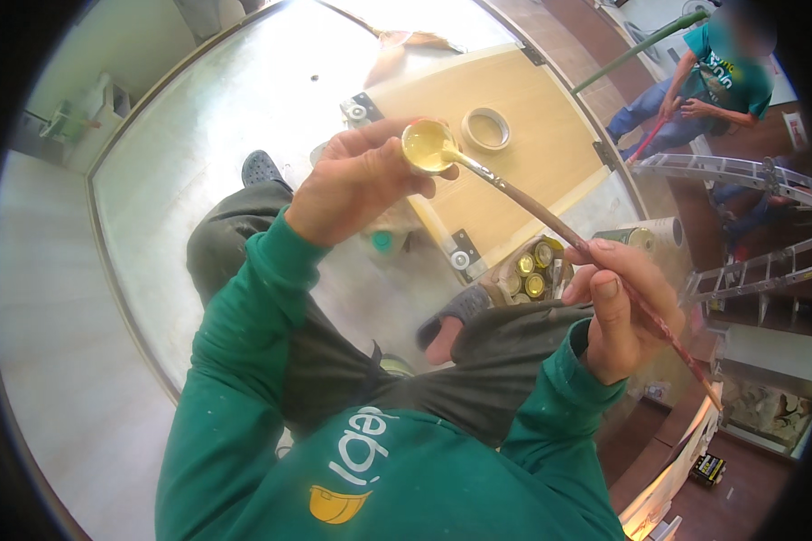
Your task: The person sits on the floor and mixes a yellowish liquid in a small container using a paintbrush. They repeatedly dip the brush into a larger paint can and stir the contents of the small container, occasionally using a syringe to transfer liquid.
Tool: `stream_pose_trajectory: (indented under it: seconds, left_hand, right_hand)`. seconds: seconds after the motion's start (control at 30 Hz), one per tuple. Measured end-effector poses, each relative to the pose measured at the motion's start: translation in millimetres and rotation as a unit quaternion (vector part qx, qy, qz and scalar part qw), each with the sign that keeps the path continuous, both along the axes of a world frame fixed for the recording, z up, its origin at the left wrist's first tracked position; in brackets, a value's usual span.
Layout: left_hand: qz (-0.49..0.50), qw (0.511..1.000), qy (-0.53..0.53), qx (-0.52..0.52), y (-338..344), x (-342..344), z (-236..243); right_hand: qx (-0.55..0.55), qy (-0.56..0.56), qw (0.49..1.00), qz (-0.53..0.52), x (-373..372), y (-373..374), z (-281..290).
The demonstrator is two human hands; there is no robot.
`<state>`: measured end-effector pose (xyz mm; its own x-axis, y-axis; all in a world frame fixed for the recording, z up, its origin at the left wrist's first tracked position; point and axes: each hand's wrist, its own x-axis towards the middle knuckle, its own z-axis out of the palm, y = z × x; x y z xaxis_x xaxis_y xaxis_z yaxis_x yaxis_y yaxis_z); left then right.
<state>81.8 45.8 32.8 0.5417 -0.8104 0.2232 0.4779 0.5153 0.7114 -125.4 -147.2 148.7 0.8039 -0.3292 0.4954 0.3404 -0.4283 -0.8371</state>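
My left hand (356, 176) is closed around a small round cup of pale yellow paint (427, 146), raised in front of me with its mouth toward me. Between the thumb and fingers of my right hand (627, 302) is a long thin paintbrush (541, 214), its wooden handle slanting down to the right past the hand. The yellow-coated bristles reach into the cup at its right side. Below and beyond the cup lies a flat light-wood panel (514, 180) with dark corner pieces and casters. A roll of masking tape (485, 129) rests on it.
A box of several small tins (532, 270) stands by my right foot, next to larger cans (641, 236). To the right are an aluminium ladder (740, 171) and a person in a green shirt (731, 81) holding a red handle. A white wall or board (72, 298) runs along the left.
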Motion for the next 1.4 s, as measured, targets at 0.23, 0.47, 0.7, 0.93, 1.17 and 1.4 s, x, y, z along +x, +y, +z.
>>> stream_pose_trajectory:
  seconds: [0.23,0.47,0.7,0.93,1.17,1.4]
  left_hand:
    - [0.011,1.0,0.017,-0.01,8.7,0.0,-2.9]
    - [-0.01,0.999,0.018,-0.037,15.9,0.6,-11.3]
    - [0.015,0.999,0.014,-0.028,20.3,-0.4,-7.4]
    - [0.012,1.0,0.003,-0.016,20.3,-1.6,-6.0]
    - [0.013,0.999,0.033,-0.016,14.2,-1.0,-9.5]
    - [0.044,0.999,0.016,-0.016,22.3,5.7,1.3]
  right_hand:
    - [-0.04,-0.022,0.999,-0.018,-12.1,15.1,-1.0]
    - [-0.035,-0.047,0.998,-0.006,-4.5,26.9,-1.6]
    - [-0.056,-0.039,0.997,0.021,-3.5,28.5,-8.1]
    - [-0.055,-0.022,0.998,0.034,-0.9,23.6,-15.6]
    - [0.075,-0.012,0.997,0.032,-8.3,19.3,-24.1]
    - [0.258,-0.021,0.965,0.039,-40.0,15.9,-58.3]
